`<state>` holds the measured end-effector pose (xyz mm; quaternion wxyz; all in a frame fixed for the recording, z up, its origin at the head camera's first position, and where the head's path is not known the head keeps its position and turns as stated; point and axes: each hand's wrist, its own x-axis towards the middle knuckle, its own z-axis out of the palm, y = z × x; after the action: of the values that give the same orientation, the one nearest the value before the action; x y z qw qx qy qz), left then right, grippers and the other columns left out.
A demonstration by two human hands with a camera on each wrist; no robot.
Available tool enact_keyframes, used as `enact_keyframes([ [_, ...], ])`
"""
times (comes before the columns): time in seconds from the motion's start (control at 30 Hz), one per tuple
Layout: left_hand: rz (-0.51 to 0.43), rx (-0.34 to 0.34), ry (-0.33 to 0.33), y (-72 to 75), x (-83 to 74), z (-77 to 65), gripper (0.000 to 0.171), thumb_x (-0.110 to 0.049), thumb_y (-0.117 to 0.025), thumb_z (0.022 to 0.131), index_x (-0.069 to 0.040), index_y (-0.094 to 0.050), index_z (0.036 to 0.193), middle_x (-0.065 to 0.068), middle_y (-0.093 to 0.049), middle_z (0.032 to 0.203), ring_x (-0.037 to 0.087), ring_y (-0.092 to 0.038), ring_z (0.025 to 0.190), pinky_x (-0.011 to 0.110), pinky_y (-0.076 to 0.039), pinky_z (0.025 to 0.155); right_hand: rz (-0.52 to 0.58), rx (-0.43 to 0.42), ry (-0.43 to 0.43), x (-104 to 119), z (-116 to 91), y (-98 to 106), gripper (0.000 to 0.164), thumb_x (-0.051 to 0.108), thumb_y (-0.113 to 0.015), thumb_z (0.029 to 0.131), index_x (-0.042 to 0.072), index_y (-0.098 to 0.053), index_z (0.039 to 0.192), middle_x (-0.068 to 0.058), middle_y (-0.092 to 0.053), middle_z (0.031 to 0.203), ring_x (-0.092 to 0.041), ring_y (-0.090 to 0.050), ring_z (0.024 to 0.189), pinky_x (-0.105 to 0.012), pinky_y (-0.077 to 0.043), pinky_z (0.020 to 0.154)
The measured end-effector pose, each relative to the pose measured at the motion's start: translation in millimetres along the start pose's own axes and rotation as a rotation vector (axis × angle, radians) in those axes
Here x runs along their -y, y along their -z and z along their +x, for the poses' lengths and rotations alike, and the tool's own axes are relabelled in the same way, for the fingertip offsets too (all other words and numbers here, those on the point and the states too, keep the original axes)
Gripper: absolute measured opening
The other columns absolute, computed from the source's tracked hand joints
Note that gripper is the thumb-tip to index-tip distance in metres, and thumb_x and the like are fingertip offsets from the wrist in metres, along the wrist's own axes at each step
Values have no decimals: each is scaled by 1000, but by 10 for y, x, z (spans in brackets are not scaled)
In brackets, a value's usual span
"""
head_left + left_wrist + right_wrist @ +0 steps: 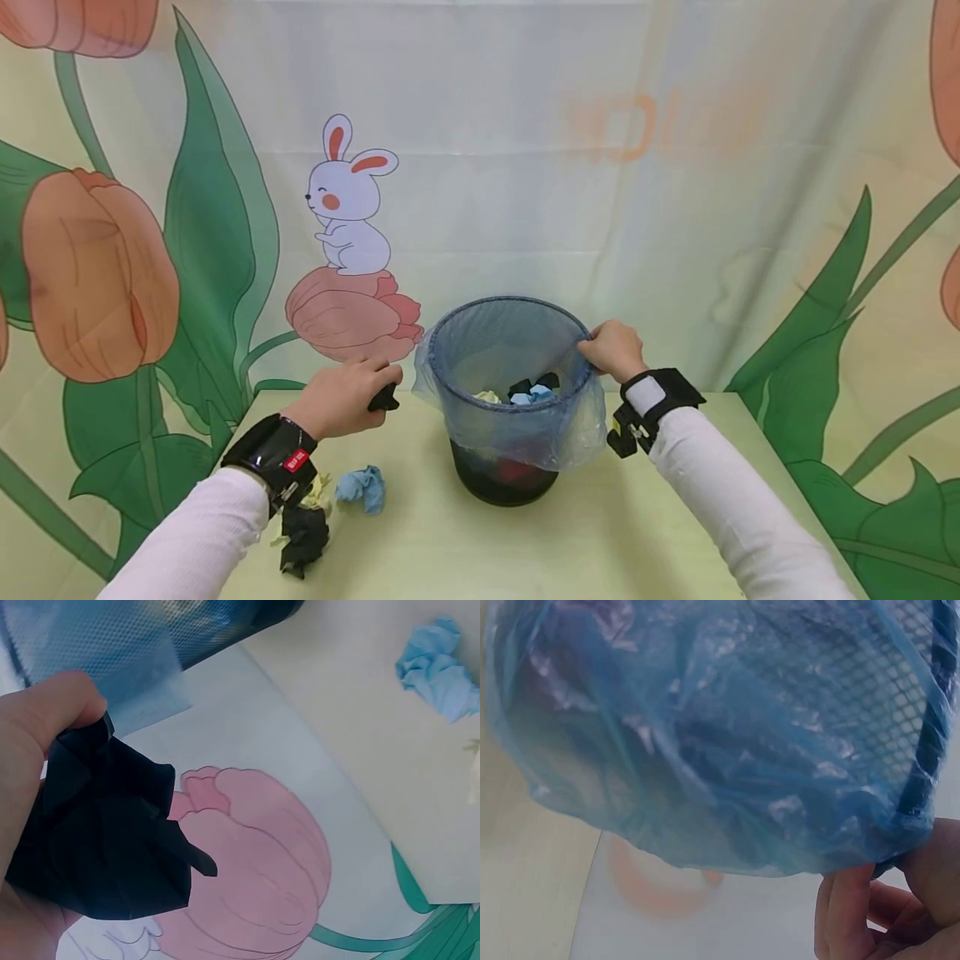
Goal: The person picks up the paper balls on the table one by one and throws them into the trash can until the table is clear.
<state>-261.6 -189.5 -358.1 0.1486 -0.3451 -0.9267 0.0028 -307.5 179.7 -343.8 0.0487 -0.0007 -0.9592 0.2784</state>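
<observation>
In the head view my left hand (341, 398) grips a crumpled ball of black paper (112, 825), just left of the bin and level with its rim. The left wrist view shows the thumb and fingers curled round it. My right hand (617, 350) pinches the right side of the rim of a dark mesh waste bin (504, 487). A thin blue plastic bag (705, 787) lines this bin and hangs over its rim. Down inside lie black, blue (534, 395) and yellow crumpled papers, partly hidden by the near rim.
A blue crumpled paper (363, 488), a black one (304, 537) and yellow pieces (318, 493) lie on the pale table (420, 558), below the left wrist. Behind the table hangs a printed cloth (510, 167) with tulips and a rabbit.
</observation>
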Motion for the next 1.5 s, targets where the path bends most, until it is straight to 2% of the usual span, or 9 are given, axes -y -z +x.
enact_keyframes([
  [0.3, 11, -63, -8, 225, 25, 178, 43, -22, -75, 69, -15, -57, 107, 1, -54, 92, 20, -50, 79, 35, -50, 58, -11, 2, -15, -15, 45, -5, 41, 9, -51, 79, 17, -34, 43, 3, -38, 40, -12, -48, 38, -19, -20, 38],
  [0.47, -1, -61, -4, 332, -16, 283, 40, -21, -72, 71, -16, -58, 107, 1, -52, 89, 18, -49, 77, 33, -48, 55, -11, -4, -2, -20, 31, -6, 41, 8, -51, 78, 17, -32, 43, 3, -37, 39, -13, -49, 38, -19, -19, 39],
  [0.67, -36, -42, 12, 444, -118, 408, 37, -24, -72, 73, -17, -58, 107, 1, -55, 98, 19, -52, 85, 36, -53, 62, -8, -9, 1, -21, 28, -23, 41, 7, -50, 78, 17, -31, 43, 3, -35, 39, -12, -48, 38, -19, -16, 39],
  [1.0, 0, -23, -52, 482, -308, 682, 35, -24, -71, 76, -16, -57, 107, 2, -56, 99, 19, -51, 86, 34, -53, 64, -33, -14, 1, -13, 29, -17, 41, 7, -50, 77, 18, -31, 43, 3, -36, 39, -12, -47, 37, -19, -15, 39],
  [1.27, -41, -14, -33, 511, -462, 935, 36, -25, -68, 79, -18, -56, 112, 1, -56, 101, 20, -51, 88, 34, -52, 64, -40, -17, -4, -14, 25, -10, 41, 8, -50, 78, 18, -31, 43, 4, -36, 39, -22, -57, 45, -18, -17, 38],
  [1.5, -114, 4, -29, 438, -574, 1090, 37, -25, -67, 79, -17, -56, 113, 3, -57, 103, 22, -53, 90, 33, -53, 68, -34, -31, 10, -23, 22, -17, 42, 7, -50, 77, 18, -30, 43, 4, -35, 38, -11, -44, 36, -19, -15, 39],
])
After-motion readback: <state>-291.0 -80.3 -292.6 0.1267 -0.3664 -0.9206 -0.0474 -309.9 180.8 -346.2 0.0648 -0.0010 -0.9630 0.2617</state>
